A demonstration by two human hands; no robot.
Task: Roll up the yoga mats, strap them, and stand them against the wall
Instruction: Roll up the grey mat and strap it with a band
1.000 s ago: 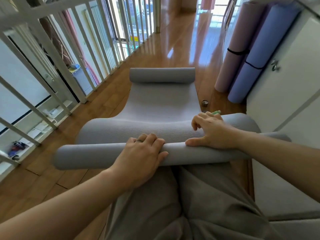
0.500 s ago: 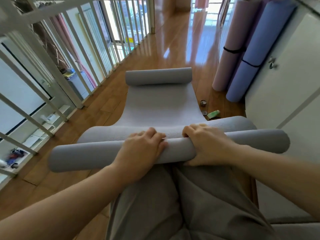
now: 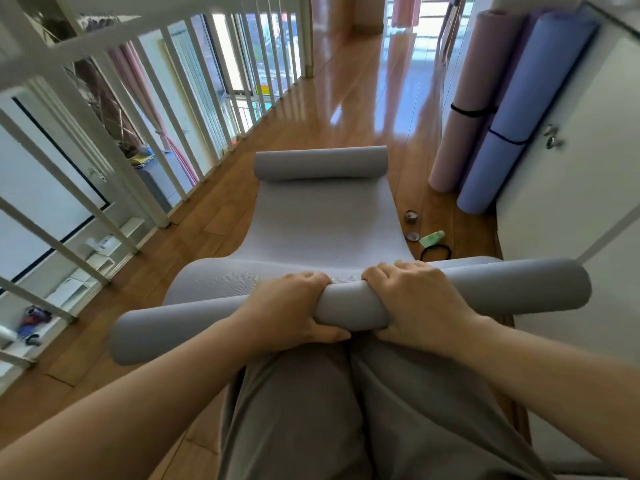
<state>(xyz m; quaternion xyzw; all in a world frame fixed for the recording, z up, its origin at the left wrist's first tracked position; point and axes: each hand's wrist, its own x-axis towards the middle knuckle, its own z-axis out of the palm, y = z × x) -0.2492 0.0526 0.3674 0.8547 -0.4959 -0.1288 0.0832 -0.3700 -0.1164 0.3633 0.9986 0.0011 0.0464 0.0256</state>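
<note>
L hand [image 3: 287, 306] & R hand [image 3: 415, 299]: fingers now curled round grey mat roll [image 3: 349, 306], thumbs under (R lay flat atop 1 s ago); we hold it just beside our legs [image 3: 304, 410], remainder on floor [image 3: 363, 109].

No readable text, label or number anywhere

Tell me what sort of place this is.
Probably a home's upstairs landing: white slatted railing over a lower level, glossy wooden plank floor, rolled pink yoga mat and rolled blue yoga mat.
</note>
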